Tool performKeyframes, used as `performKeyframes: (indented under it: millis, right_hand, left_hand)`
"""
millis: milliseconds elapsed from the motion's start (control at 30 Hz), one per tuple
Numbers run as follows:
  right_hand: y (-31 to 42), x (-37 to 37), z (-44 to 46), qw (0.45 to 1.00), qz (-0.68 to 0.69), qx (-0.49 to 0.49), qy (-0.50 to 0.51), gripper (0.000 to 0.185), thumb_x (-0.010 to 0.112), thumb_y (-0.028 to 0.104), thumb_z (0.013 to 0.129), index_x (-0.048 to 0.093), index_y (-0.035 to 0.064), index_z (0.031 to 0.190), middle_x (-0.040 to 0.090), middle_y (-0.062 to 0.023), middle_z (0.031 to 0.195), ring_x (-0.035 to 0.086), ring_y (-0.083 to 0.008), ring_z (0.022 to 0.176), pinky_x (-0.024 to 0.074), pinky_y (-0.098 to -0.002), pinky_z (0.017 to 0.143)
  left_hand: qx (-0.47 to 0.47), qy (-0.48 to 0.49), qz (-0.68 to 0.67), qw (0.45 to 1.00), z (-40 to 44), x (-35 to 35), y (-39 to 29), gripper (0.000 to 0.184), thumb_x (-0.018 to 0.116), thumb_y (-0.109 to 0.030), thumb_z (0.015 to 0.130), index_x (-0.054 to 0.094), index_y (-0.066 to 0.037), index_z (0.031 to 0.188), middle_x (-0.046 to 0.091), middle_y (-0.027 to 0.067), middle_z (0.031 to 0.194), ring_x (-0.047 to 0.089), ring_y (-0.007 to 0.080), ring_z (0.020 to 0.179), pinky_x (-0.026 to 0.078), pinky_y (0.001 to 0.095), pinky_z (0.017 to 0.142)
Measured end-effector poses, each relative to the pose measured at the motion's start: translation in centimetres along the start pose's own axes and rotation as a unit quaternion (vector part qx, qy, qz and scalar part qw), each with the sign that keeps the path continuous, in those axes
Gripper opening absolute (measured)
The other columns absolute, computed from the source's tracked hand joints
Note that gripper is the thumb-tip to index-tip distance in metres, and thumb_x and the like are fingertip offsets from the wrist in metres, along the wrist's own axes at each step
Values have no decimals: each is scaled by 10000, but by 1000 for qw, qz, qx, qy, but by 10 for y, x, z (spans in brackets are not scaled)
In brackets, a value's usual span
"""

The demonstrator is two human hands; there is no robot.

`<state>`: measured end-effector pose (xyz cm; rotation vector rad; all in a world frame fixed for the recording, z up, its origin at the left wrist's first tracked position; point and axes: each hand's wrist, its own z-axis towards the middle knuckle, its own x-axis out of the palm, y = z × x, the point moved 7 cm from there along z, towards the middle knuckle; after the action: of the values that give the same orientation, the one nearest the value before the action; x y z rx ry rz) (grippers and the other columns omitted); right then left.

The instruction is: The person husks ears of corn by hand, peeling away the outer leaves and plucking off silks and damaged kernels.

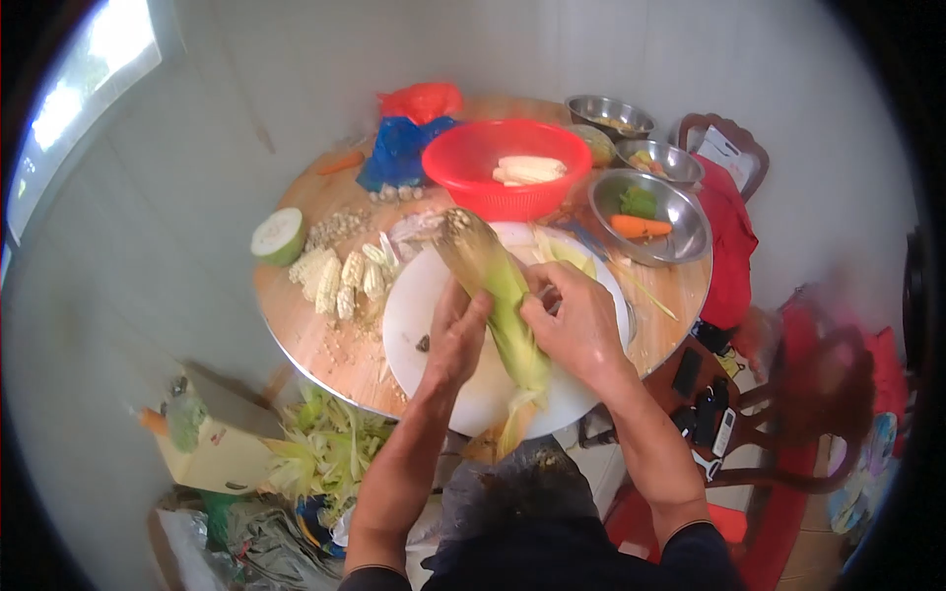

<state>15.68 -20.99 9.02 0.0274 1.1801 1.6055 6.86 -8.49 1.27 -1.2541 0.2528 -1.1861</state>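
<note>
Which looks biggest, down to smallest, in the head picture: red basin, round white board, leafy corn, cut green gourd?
1. Round white board
2. Red basin and leafy corn: can't rank them; the corn is nearer the camera
3. Cut green gourd

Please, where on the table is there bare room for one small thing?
The table looks bare between the halved green vegetable and the carrot near the blue bag. The white board is bare left of the left hand, except a dark bit. Crowded: the far side, with the red basin and steel bowls.
</note>
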Motion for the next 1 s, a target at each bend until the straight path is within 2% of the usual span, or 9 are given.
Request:
performKeyframes:
  millis: [67, 233, 433, 600, 667, 767, 833, 867, 1000]
  right_hand:
    - [5, -4, 4, 1000, -2, -23, -19, 217, 696, 156, 812, 727, 20, 978, 692, -149, 814, 678, -327, 717, 537, -405, 681]
    - [0, -15, 17, 999, 3, -37, 16, 187, 703, 151, 808, 745, 13, 927, 670, -149, 721, 655, -301, 626, 530, -379, 632]
    - [-14, -28, 14, 992, 90, 76, 40, 194, 698, 66, 786, 730, -74, 915, 694, -112, 703, 636, -143, 629, 513, -295, 617]
    - [-17, -25, 2, 995, 66, 15, -67, 184, 709, 20, 785, 729, -57, 951, 670, -72, 718, 611, -102, 640, 507, -282, 621]
    - [-17, -21, -4, 995, 70, -3, -76, 185, 711, 2, 787, 725, -52, 963, 660, -66, 724, 606, -90, 644, 506, -281, 623]
    - [-30, -14, -8, 989, 113, 19, -92, 167, 706, -16, 807, 704, -61, 968, 661, -57, 738, 612, -96, 631, 510, -271, 600]
    - [-50, -4, -15, 942, 296, 136, -82, 134, 692, 3, 841, 691, -65, 958, 658, -37, 741, 607, -95, 617, 516, -254, 573]
    - [-51, -8, -18, 942, 287, 145, -94, 134, 692, 3, 841, 691, -65, 958, 658, -37, 741, 607, -95, 617, 516, -254, 573]
    - [-52, 6, -28, 911, 358, 187, -87, 127, 646, 9, 893, 678, -56, 998, 653, -25, 762, 607, -89, 604, 527, -248, 540]
  left_hand:
    - [23, 6, 36, 999, -3, 6, -7, 557, 637, -263, 1019, 432, 0, 1466, 545, 113, 1398, 492, 223, 1321, 362, 369, 1141]
    - [28, 50, 84, 995, -7, 16, -15, 543, 607, -159, 1019, 390, 6, 1488, 514, 111, 1431, 476, 217, 1338, 350, 369, 1154]
    - [-11, 116, 83, 990, -6, 30, -16, 546, 591, -136, 1020, 362, 7, 1495, 505, 93, 1403, 482, 202, 1304, 358, 362, 1144]
    - [27, 54, 164, 985, -2, 54, -14, 595, 635, -183, 1012, 336, -4, 1494, 519, 95, 1355, 501, 169, 1240, 418, 340, 1076]
    - [76, -50, 211, 973, -2, 52, -20, 516, 687, -190, 985, 454, 7, 1401, 593, 107, 1262, 569, 164, 1144, 486, 337, 981]
    - [52, -59, 224, 971, 1, 49, -25, 388, 717, -174, 966, 564, 23, 1264, 668, 104, 1117, 631, 153, 992, 531, 327, 869]
    - [22, -88, 207, 974, -5, 53, -31, 343, 713, -169, 969, 589, 28, 1221, 683, 99, 1071, 640, 143, 949, 537, 319, 835]
    - [-8, -113, 193, 975, -7, 53, -31, 301, 709, -164, 971, 614, 33, 1178, 699, 94, 1026, 649, 133, 906, 544, 311, 800]
    - [22, -104, 209, 972, -9, 51, -29, 303, 664, -160, 997, 590, 32, 1219, 696, 95, 1055, 654, 134, 911, 541, 296, 789]
